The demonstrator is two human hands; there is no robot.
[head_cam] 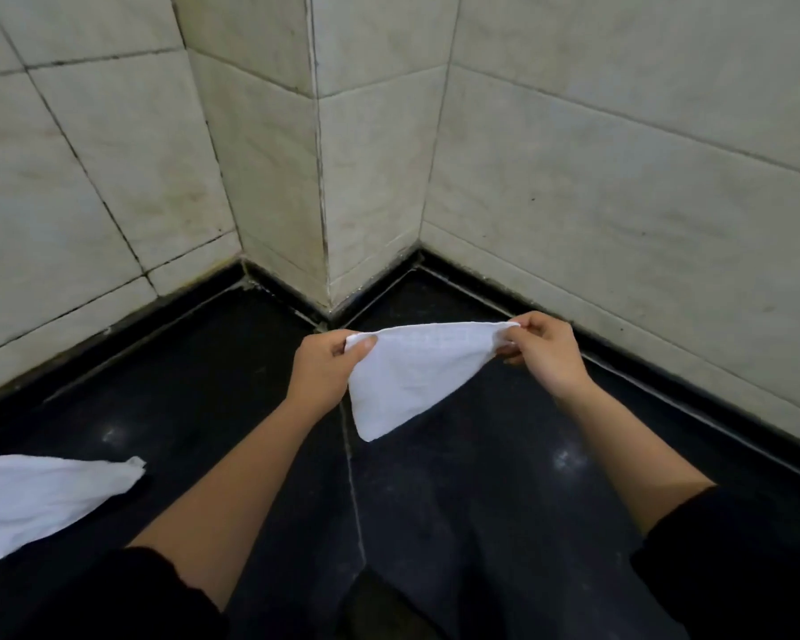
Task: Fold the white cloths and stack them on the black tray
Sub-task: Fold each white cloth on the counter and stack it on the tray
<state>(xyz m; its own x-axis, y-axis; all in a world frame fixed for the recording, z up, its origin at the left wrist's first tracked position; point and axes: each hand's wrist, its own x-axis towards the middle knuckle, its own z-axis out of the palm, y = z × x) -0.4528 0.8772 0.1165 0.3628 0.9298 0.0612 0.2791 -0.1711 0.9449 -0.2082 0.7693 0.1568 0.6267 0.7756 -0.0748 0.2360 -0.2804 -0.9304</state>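
White cloth (412, 376) up in the air, pinched at both top corners
Left hand (324, 367) curls thumb and fingers round one corner, right hand (546, 351) pinches the other, and the cloth hangs to a point above the glossy black surface (481, 478); a second white cloth (42, 496) lies on that surface at lower left, cut off by the frame edge, with pale tiled walls (620, 177) meeting in a jutting corner behind

Pale marbled wall tiles (620, 154), dark stained grout lines. Projecting tiled corner column (315, 177) at centre. Glossy black stone surface (204, 385) below, thin seam (349, 455) down middle, two faint light reflections.
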